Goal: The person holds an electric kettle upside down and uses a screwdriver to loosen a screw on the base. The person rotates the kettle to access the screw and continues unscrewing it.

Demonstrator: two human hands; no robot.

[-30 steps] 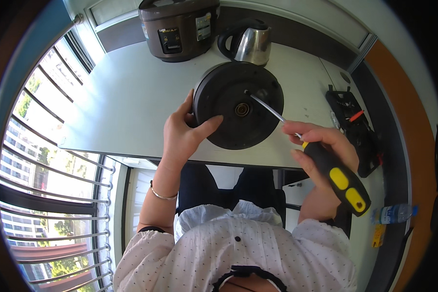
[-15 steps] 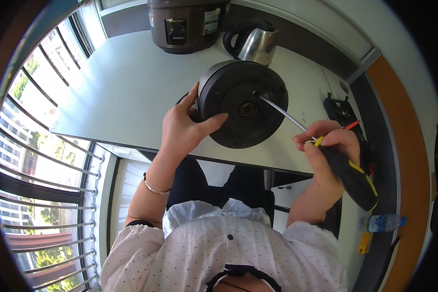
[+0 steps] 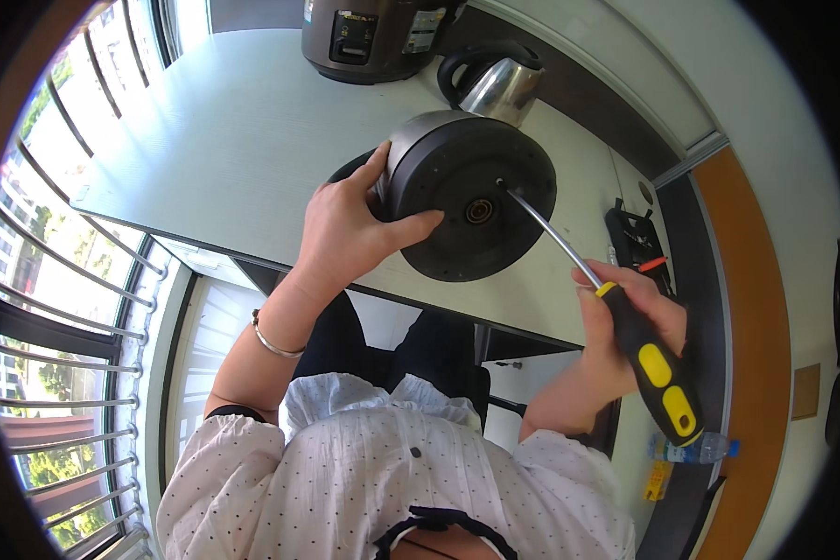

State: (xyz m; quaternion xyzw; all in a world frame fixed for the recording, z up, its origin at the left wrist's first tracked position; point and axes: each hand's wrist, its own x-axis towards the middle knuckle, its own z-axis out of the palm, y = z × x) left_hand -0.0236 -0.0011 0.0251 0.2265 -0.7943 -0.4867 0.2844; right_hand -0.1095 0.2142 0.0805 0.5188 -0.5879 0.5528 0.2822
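An electric kettle (image 3: 439, 168) with a steel body lies tilted over the table, its round black underside facing me. A ringed metal connector (image 3: 479, 212) sits in the middle of that underside. My left hand (image 3: 350, 229) grips the kettle's left side, thumb pressed on the black base and fingers around the body. In my right hand (image 3: 637, 313) is a black-and-yellow screwdriver (image 3: 660, 369), fingers closed around the front of its handle. Its steel shaft runs up to the left, with the tip at a small hole in the base, above and right of the connector. Whether a screw is inside cannot be made out.
Behind stand a brown cooker (image 3: 364, 56) and a second steel kettle (image 3: 502, 89) with a black handle. On the right lie a black tool case (image 3: 633, 238) with an orange-red item, a water bottle (image 3: 709, 448) and a yellow packet (image 3: 658, 480). A barred window is at left.
The screwdriver handle has rolled in my right hand, so its yellow pads now face up. My right fingers have shifted their grip. The kettle stays in my left hand; the view has moved slightly.
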